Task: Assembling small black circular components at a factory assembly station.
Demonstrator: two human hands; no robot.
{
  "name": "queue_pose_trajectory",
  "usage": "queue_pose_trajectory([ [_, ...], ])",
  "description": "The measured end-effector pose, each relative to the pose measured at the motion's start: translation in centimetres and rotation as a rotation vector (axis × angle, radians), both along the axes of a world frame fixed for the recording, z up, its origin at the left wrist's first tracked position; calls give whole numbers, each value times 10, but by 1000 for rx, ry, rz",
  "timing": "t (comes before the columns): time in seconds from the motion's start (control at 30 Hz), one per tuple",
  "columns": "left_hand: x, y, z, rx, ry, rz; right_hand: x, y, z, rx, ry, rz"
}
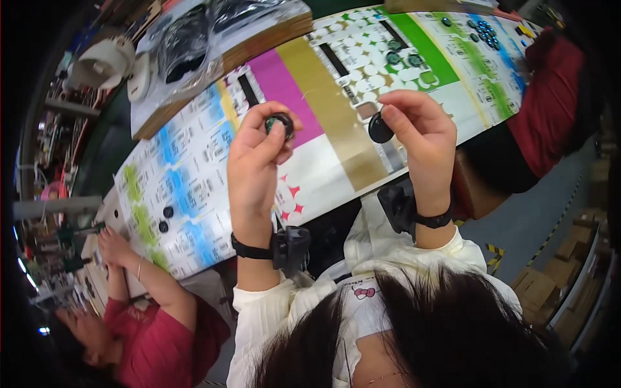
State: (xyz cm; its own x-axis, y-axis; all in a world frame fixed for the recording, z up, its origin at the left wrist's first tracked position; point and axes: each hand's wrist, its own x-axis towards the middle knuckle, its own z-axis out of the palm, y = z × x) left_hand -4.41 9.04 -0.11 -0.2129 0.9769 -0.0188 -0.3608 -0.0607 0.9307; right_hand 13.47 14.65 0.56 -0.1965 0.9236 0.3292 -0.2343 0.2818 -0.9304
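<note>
Above the table, my left hand (257, 145) is closed on a small round dark piece with a shiny greenish face (279, 123), held between thumb and curled fingers. Over to the right, my right hand (424, 126) pinches a flat black disc (380, 129) by its edge, the disc hanging tilted from thumb and forefinger. The two pieces are apart from each other. Below both hands lies the table (310, 174), covered with colourful printed sheets. Beyond my right hand, several dark round pieces (394, 58) rest on it.
A cluster of shiny bluish round pieces (485, 33) lies at the far right. Two black pieces (163, 227) sit toward the left end. Cardboard with plastic-bagged items (187, 48) is at the back left. Co-workers in red are at lower left (155, 323) and right (550, 116).
</note>
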Motion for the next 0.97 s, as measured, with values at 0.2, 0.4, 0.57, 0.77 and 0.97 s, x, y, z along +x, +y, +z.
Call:
queue_pose_trajectory([
  [0.2,15,-29,-3,141,-204,7,-20,-26,10,-136,75,273],
  [0.4,30,-40,10,194,-249,25,-10,-38,15,-142,42,315],
  [0.57,39,-46,17,242,-291,32,-6,-46,18,-32,-7,315],
  [0.77,43,-47,16,336,-184,165,-14,-50,26,242,-80,273],
  [0.97,50,-43,15,264,-33,275,-14,-45,24,516,-294,226],
])
